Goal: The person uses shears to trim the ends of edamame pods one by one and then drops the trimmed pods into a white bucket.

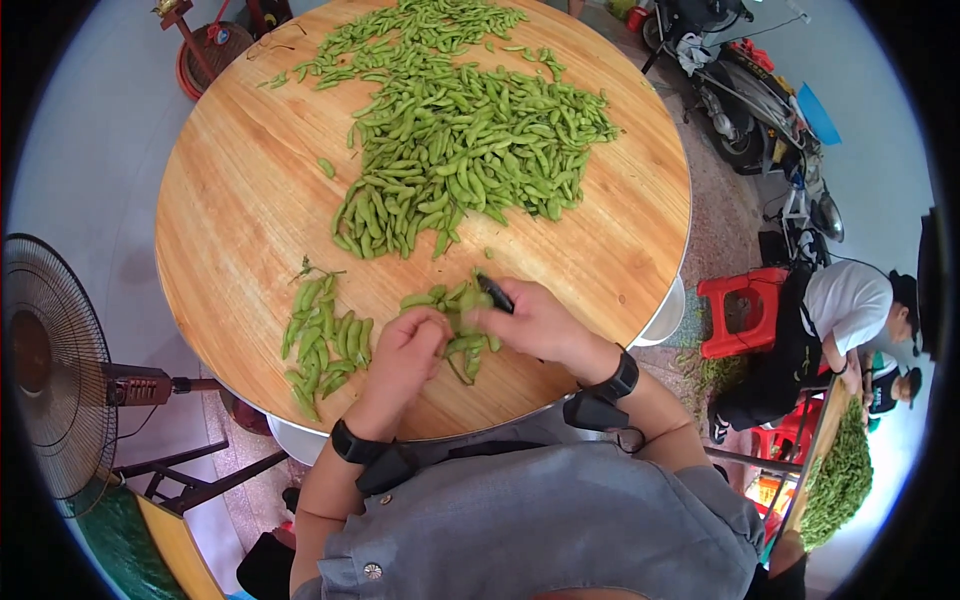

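Near the front edge of the round wooden table [240, 200], my left hand [412, 345] is closed in a pinch; what its fingers hold is hidden. Just right of it, my right hand [535, 320] grips a small black tool [495, 293] whose working end I cannot make out. Some green blurs in the gap between the hands. Several edamame pods [468, 345] lie beneath and between them. To the left of my left hand is a small group of pods [322, 340], some on a stem. A large pile of edamame pods [470, 150] spreads across the table's middle and far side.
A standing fan [60, 370] is at the left. Right of the table are a red plastic stool [740, 310], a white basin [663, 315] by the rim, and a motorbike [730, 110]. A person in a white shirt [845, 305] bends over another table heaped with greens [838, 480].
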{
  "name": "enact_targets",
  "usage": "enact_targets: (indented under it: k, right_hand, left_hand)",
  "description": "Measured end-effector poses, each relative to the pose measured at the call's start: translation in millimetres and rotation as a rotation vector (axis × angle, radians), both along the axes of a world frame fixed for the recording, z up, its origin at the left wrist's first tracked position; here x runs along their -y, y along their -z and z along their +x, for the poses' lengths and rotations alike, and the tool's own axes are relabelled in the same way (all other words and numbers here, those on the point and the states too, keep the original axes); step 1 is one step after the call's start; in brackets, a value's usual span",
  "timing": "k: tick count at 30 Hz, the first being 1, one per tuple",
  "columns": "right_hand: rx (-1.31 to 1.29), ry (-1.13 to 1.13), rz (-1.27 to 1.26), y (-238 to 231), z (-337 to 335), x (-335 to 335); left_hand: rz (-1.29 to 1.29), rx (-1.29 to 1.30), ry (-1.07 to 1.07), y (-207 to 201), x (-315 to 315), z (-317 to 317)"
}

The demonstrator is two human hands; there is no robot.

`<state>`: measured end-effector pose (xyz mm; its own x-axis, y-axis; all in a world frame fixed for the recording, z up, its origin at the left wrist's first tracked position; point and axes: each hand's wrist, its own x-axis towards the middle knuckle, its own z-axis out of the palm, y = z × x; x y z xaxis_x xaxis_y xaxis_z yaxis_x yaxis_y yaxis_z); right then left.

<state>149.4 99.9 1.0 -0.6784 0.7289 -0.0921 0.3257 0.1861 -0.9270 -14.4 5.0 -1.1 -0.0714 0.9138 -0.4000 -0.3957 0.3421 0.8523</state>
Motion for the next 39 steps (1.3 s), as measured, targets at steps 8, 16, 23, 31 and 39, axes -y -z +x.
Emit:
enact_targets:
  k: [8, 16, 23, 31, 39]
  right_hand:
    - [0.256, 0.312, 0.214, -9.5, -8.2, -58.4]
    - [0.137, 0.308, 0.23, 9.7, -10.8, -62.3]
    - [-0.004, 0.245, -0.071, -13.5, -0.9, 13.7]
    - [-0.068, 0.025, -0.364, -29.8, 7.0, 13.3]
    - [-0.079, -0.136, -0.567, -37.8, 8.0, 19.4]
  left_hand:
    - [-0.073, 0.61, -0.077, -0.7, 8.4, -6.3]
    - [-0.084, 0.444, -0.053, -8.8, -1.4, 10.8]
    - [-0.011, 0.309, -0.087, -8.1, -12.5, 26.3]
    - [-0.031, 0.295, -0.17, -9.6, -2.5, 23.0]
    - [0.048, 0.265, 0.016, -7.1, 1.3, 18.6]
